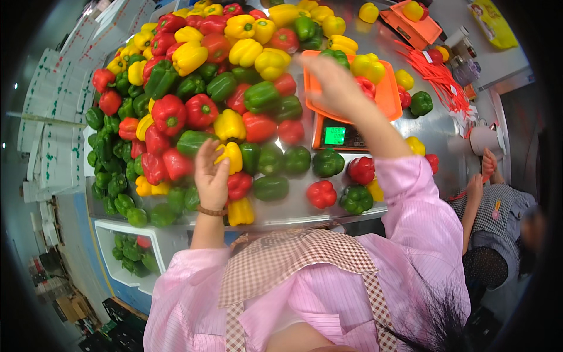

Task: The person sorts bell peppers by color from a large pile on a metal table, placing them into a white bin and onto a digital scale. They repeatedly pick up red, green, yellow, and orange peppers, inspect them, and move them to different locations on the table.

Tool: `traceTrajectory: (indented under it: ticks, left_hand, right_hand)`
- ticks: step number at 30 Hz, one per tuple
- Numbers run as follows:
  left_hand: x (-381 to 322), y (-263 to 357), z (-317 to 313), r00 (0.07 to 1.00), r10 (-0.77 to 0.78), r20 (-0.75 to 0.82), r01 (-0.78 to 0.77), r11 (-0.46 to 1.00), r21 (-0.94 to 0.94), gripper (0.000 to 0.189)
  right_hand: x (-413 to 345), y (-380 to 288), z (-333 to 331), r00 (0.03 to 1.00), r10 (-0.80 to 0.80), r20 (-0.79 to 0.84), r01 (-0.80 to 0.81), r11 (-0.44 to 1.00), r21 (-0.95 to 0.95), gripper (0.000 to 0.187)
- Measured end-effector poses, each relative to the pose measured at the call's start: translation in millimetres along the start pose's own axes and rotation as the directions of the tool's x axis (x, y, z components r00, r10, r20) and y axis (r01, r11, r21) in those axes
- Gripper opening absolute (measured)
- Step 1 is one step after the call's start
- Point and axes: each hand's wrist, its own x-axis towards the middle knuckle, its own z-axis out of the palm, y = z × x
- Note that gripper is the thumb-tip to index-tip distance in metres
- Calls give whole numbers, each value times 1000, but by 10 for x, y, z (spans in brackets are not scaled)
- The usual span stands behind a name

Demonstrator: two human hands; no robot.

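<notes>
Red, yellow and green bell peppers (169, 114) lie heaped across a metal table. My left hand (213, 175) is raised at the near side of the heap beside a yellow bell pepper (232, 157), fingers apart and empty. Blurred by motion, my right hand (327, 86) is over the left part of the orange tray (390, 94) of a digital scale, with nothing seen in it. Yellow, red and green peppers sit on that tray, partly hidden by the hand and forearm. The scale's display (335, 135) is lit green below the tray.
Loose peppers lie near the table's front edge (308, 216). Red mesh nets (440, 75) and a second orange scale (411, 26) are at the right. A co-worker's hands (481, 174) are at the far right. A white foam box (105, 246) of peppers stands lower left, below table level.
</notes>
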Motion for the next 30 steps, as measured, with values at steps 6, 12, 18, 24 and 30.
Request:
traceTrajectory:
  ticks: [6,12,18,24,30]
  left_hand:
    - [-201,-60,85,989,-104,105,113,990,-81,61]
    - [-253,-18,196,990,-73,122,48,980,194,94]
    - [-177,1,132,984,-7,181,15,999,-45,109]
    - [-312,-25,70,923,-260,283,383,695,-608,86]
    - [-369,-66,162,853,-369,370,519,524,-675,68]
  right_hand:
    - [594,705,-82,849,348,398,-207,911,-356,93]
    - [438,-571,332,888,-218,405,54,925,377,91]
    - [303,-1142,631,839,-272,471,-56,817,574,80]
    - [542,-445,1200,933,-167,319,219,967,-134,71]
    - [582,-364,1056,843,-36,536,159,970,-183,77]
